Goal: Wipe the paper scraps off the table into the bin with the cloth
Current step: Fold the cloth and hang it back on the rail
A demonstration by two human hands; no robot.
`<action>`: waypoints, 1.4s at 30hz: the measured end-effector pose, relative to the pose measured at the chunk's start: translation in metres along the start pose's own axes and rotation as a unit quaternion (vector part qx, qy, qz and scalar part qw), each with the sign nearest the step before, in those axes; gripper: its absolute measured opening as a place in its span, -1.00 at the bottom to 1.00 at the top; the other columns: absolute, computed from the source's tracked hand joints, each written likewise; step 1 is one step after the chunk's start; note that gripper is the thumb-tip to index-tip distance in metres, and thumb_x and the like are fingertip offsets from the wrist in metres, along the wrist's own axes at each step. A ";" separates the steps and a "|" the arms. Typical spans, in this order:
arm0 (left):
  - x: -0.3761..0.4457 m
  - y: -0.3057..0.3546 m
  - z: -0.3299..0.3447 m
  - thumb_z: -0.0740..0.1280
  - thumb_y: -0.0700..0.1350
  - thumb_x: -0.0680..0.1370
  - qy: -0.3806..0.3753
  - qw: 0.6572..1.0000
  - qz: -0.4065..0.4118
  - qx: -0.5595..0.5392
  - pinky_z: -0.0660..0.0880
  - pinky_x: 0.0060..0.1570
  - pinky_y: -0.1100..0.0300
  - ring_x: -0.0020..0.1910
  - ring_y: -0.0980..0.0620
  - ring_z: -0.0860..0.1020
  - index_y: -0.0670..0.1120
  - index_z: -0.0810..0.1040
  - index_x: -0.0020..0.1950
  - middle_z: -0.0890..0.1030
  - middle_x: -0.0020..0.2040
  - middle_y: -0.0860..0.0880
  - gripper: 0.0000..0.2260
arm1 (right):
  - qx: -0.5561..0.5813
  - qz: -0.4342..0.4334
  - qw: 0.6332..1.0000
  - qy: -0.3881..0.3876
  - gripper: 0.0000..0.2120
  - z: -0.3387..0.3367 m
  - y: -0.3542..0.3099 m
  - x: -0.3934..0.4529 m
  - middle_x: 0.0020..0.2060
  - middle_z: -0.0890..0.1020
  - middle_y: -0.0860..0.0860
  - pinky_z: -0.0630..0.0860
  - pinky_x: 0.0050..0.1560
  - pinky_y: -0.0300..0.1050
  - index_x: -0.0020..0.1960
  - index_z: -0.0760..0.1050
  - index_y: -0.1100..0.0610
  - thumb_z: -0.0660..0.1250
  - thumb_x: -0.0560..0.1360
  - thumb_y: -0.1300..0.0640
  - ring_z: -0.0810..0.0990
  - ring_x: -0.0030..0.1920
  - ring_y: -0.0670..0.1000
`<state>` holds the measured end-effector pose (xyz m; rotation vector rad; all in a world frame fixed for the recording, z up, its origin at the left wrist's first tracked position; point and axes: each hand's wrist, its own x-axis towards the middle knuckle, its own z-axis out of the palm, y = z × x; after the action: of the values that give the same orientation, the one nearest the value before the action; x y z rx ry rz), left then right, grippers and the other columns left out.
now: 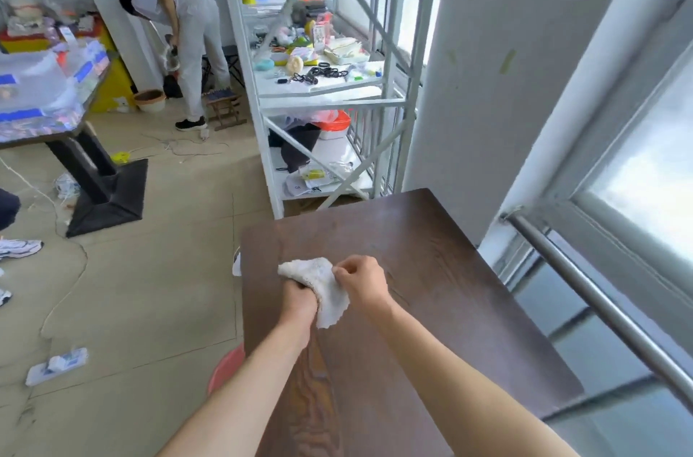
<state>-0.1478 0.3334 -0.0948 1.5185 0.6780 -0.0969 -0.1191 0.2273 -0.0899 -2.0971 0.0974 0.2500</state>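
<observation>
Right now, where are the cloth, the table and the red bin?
cloth (324, 286): head view, its middle fold
table (431, 269): head view, bare top
red bin (227, 368): head view, visible rim

Two hands, one cloth, one table

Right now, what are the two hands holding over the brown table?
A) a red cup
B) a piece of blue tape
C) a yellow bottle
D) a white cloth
D: both the left hand and the right hand have their fingers curled on a fluffy white cloth, held above the dark brown table.
</observation>
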 end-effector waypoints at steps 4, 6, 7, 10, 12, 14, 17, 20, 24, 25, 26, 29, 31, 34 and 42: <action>-0.023 0.009 0.073 0.16 -0.29 0.56 -0.009 0.999 0.040 -0.005 0.45 -0.14 0.14 -0.12 -0.06 0.52 -0.20 0.51 -0.06 0.57 -0.11 -0.11 -0.86 | 0.026 0.044 0.995 0.084 -0.81 -0.061 0.031 -0.001 -0.23 0.62 0.00 0.51 -0.20 -0.15 -0.09 0.60 0.21 0.22 0.47 0.17 0.58 -0.19 0.01; -0.025 0.006 0.112 0.22 -0.24 0.52 -0.019 0.999 0.039 -0.007 0.50 -0.08 0.11 -0.10 -0.07 0.56 -0.22 0.53 0.01 0.61 -0.06 -0.12 -0.86 | 0.033 0.058 0.991 0.118 -0.82 -0.093 0.048 0.000 -0.22 0.59 -0.01 0.50 -0.17 -0.15 -0.07 0.56 0.20 0.21 0.47 0.16 0.59 -0.15 0.03; -0.026 0.006 0.131 0.24 -0.18 0.47 -0.029 0.999 0.037 0.004 0.53 -0.01 0.06 -0.07 -0.10 0.58 -0.20 0.53 0.01 0.62 -0.03 -0.12 -0.83 | 0.034 0.060 0.990 0.127 -0.85 -0.109 0.058 0.001 -0.20 0.58 -0.02 0.49 -0.14 -0.15 -0.07 0.53 0.18 0.22 0.47 0.16 0.58 -0.12 0.04; -0.027 0.002 0.185 0.21 -0.09 0.40 -0.058 0.997 0.040 0.037 0.53 0.11 -0.08 0.00 -0.16 0.58 -0.14 0.52 0.05 0.62 0.03 -0.15 -0.72 | 0.034 0.060 0.988 0.140 -0.89 -0.157 0.084 0.002 -0.11 0.58 -0.04 0.50 -0.01 -0.10 -0.02 0.47 0.10 0.25 0.46 0.16 0.57 -0.04 0.03; -0.042 0.011 0.218 0.20 -0.11 0.51 -0.054 0.998 0.036 0.016 0.44 0.09 0.10 -0.01 -0.03 0.52 -0.08 0.50 0.08 0.57 0.02 -0.02 -0.81 | 0.034 0.065 0.985 0.156 -0.85 -0.187 0.100 0.003 -0.08 0.60 -0.03 0.52 0.05 -0.03 0.02 0.45 0.08 0.26 0.44 0.16 0.58 -0.02 0.04; -0.055 0.017 0.249 0.22 -0.22 0.52 -0.051 0.992 0.099 0.064 0.38 0.09 0.15 0.02 0.03 0.44 -0.08 0.45 0.19 0.48 0.05 0.02 -0.75 | 0.024 0.070 0.983 0.171 -0.87 -0.216 0.115 0.003 -0.10 0.60 -0.01 0.50 -0.07 -0.05 0.01 0.41 0.07 0.22 0.46 0.17 0.57 -0.08 0.04; -0.058 0.013 0.293 0.20 -0.32 0.42 -0.108 0.982 0.119 0.095 0.48 0.18 -0.05 0.10 -0.10 0.53 -0.02 0.47 0.15 0.56 0.11 -0.07 -0.64 | -0.008 0.064 0.976 0.209 -0.85 -0.258 0.131 0.004 -0.22 0.56 -0.03 0.32 -0.33 -0.15 -0.03 0.42 0.05 0.13 0.48 0.21 0.50 -0.27 0.02; -0.060 0.012 0.329 0.16 -0.28 0.36 -0.114 0.982 0.102 0.112 0.58 -0.04 -0.14 -0.02 -0.26 0.60 -0.05 0.53 -0.02 0.61 -0.03 -0.24 -0.71 | -0.050 0.063 0.968 0.237 -0.76 -0.295 0.141 0.007 -0.21 0.58 0.02 0.32 -0.39 -0.13 -0.07 0.49 0.05 0.08 0.46 0.27 0.52 -0.26 0.07; -0.068 0.021 0.364 0.14 -0.19 0.49 -0.136 0.972 0.140 0.132 0.56 -0.03 -0.08 0.00 -0.26 0.60 -0.25 0.58 -0.02 0.63 -0.04 -0.30 -0.74 | -0.118 0.043 0.956 0.267 -0.72 -0.331 0.155 0.019 -0.03 0.62 0.03 0.51 -0.02 0.03 -0.14 0.59 0.05 0.15 0.45 0.29 0.58 -0.01 0.10; -0.067 0.022 0.369 0.12 -0.13 0.48 -0.143 0.968 0.151 0.139 0.55 0.01 -0.08 0.03 -0.26 0.59 -0.25 0.59 -0.02 0.63 -0.03 -0.30 -0.69 | -0.148 0.032 0.949 0.275 -0.72 -0.337 0.157 0.021 -0.03 0.61 0.03 0.50 0.02 0.05 -0.11 0.60 0.04 0.17 0.44 0.30 0.58 0.01 0.11; -0.066 0.021 0.377 0.10 -0.09 0.48 -0.148 0.964 0.161 0.152 0.55 0.04 -0.08 0.05 -0.26 0.58 -0.24 0.60 -0.01 0.64 -0.01 -0.28 -0.66 | -0.185 0.021 0.942 0.281 -0.73 -0.343 0.160 0.023 -0.01 0.60 0.04 0.49 0.05 0.06 -0.07 0.60 0.05 0.18 0.43 0.30 0.56 0.03 0.12; -0.061 0.019 0.389 0.18 -0.15 0.46 -0.137 0.951 0.185 0.206 0.55 0.01 0.06 -0.04 -0.18 0.58 -0.14 0.66 -0.09 0.66 -0.08 -0.21 -0.75 | -0.314 -0.006 0.910 0.272 -0.73 -0.355 0.173 0.028 0.04 0.52 0.12 0.46 0.03 0.06 0.10 0.52 0.17 0.18 0.45 0.31 0.50 0.05 0.18; -0.051 0.014 0.393 0.26 -0.26 0.41 -0.123 0.946 0.189 0.234 0.51 -0.07 0.12 -0.11 -0.17 0.54 -0.05 0.64 -0.22 0.41 -0.27 -0.15 -0.82 | -0.367 -0.020 0.892 0.263 -0.71 -0.357 0.177 0.030 0.03 0.51 0.15 0.47 -0.06 0.04 0.13 0.48 0.22 0.21 0.43 0.35 0.50 0.01 0.19; -0.038 0.001 0.394 0.35 -0.23 0.38 -0.117 0.946 0.148 0.265 0.51 0.12 0.05 0.09 -0.20 0.52 -0.24 0.61 -0.04 0.57 0.10 -0.25 -0.82 | -0.436 -0.037 0.867 0.240 -0.58 -0.357 0.186 0.033 -0.18 0.56 0.15 0.48 -0.39 -0.08 0.01 0.55 0.25 0.48 0.17 0.41 0.57 -0.22 0.14; -0.025 -0.009 0.395 0.30 -0.18 0.47 -0.253 0.862 0.115 0.423 0.47 0.24 0.05 0.27 -0.14 0.46 -0.04 0.43 0.36 0.45 0.36 -0.14 -0.55 | -0.509 0.008 0.850 0.138 -0.78 -0.349 0.199 0.037 -0.01 0.56 0.21 0.56 -0.22 -0.01 0.07 0.53 0.30 0.31 0.43 0.33 0.60 -0.04 0.18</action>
<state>-0.0354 -0.0452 -0.1271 2.2776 -0.0158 -0.6587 -0.0688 -0.1734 -0.0924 -3.1926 0.1816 -0.0223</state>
